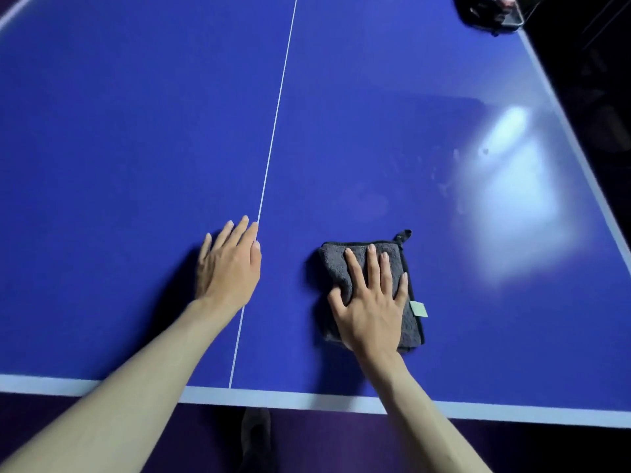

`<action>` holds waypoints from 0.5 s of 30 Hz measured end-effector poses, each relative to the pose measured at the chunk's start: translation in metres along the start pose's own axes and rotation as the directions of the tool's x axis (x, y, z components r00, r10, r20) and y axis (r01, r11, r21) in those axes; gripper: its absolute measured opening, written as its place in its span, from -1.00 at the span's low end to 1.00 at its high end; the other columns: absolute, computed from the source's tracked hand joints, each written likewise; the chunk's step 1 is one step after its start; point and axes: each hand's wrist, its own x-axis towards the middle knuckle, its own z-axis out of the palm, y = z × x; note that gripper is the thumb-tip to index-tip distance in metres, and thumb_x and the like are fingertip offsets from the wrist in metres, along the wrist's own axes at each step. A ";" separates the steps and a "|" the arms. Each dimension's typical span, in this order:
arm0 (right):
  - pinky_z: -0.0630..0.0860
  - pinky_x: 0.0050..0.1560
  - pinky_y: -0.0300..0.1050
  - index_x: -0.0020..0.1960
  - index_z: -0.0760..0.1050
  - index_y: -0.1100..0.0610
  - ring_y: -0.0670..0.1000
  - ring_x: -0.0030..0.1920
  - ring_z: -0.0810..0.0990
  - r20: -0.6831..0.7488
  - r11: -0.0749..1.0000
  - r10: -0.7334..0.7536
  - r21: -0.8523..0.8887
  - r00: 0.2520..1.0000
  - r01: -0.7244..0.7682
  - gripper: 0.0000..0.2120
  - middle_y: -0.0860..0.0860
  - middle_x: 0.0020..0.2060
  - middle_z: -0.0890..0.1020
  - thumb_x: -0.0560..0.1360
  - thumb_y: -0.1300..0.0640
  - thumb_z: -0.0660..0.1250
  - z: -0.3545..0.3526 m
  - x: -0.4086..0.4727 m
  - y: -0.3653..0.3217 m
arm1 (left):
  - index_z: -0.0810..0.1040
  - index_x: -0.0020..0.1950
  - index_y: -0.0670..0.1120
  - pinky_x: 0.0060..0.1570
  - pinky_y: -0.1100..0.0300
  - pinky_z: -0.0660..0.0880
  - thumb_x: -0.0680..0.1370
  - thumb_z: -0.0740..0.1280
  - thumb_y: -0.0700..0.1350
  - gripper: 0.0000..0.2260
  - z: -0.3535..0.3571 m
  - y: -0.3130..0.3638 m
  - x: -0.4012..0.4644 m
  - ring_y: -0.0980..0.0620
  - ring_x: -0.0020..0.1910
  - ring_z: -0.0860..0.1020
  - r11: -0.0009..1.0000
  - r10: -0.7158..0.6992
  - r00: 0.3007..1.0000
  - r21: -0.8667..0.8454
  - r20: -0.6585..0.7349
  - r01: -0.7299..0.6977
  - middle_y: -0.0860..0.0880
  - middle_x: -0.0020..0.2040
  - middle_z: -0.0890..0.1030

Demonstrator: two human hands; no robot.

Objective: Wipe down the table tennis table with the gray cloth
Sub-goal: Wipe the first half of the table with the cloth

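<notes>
our right hand [370, 308] presses flat, fingers spread, on the folded cloth [403, 288] at lower centre-right of the bench [136, 131]. our left hand [230, 264] rests flat, fingers straight, beside the white line [273, 145].

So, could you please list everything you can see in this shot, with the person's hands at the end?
table tennis table: one, blue with white edge lines, fills most of the view
centre line: one, white, runs from the near edge away up the table
gray cloth: one, dark gray, folded, flat on the table right of the centre line
tag: one, pale green, at the cloth's right edge
dark object: one, black, far right corner, too cropped to identify
smudges: several, pale, beside the light glare on the right
left hand: one, flat on the table beside the centre line
right hand: one, fingers spread, pressing on the cloth
</notes>
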 end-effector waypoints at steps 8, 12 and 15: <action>-0.08 0.61 0.31 0.65 0.15 -0.19 0.06 0.67 0.01 -0.027 0.998 0.069 0.016 0.997 -0.068 -0.34 0.00 0.68 0.11 0.56 -0.25 0.07 0.018 0.153 -0.051 | 0.56 0.42 -0.07 0.34 -0.13 0.49 0.63 0.07 -0.06 -0.56 0.014 -0.016 0.017 -0.09 0.43 0.50 0.998 0.064 0.992 0.012 -0.108 -0.063 0.02 0.46 0.51; -0.07 0.60 0.34 0.64 0.16 -0.19 0.07 0.67 0.02 -0.025 0.997 0.078 0.028 0.997 -0.077 -0.34 0.00 0.67 0.13 0.56 -0.26 0.06 0.024 0.219 -0.069 | 0.60 0.38 -0.07 0.28 -0.13 0.55 0.63 0.08 -0.08 -0.57 0.017 -0.020 0.024 -0.09 0.39 0.54 0.996 0.083 0.984 -0.010 -0.161 -0.085 0.02 0.43 0.54; -0.08 0.60 0.35 0.64 0.15 -0.20 0.07 0.67 0.01 -0.002 0.996 0.079 0.038 0.997 -0.079 -0.34 -0.01 0.68 0.11 0.56 -0.28 0.06 0.027 0.257 -0.077 | 0.61 0.38 -0.05 0.23 -0.09 0.58 0.62 0.08 -0.08 -0.57 0.017 -0.026 0.024 -0.06 0.37 0.55 0.992 0.119 0.982 -0.020 -0.148 -0.123 0.04 0.42 0.55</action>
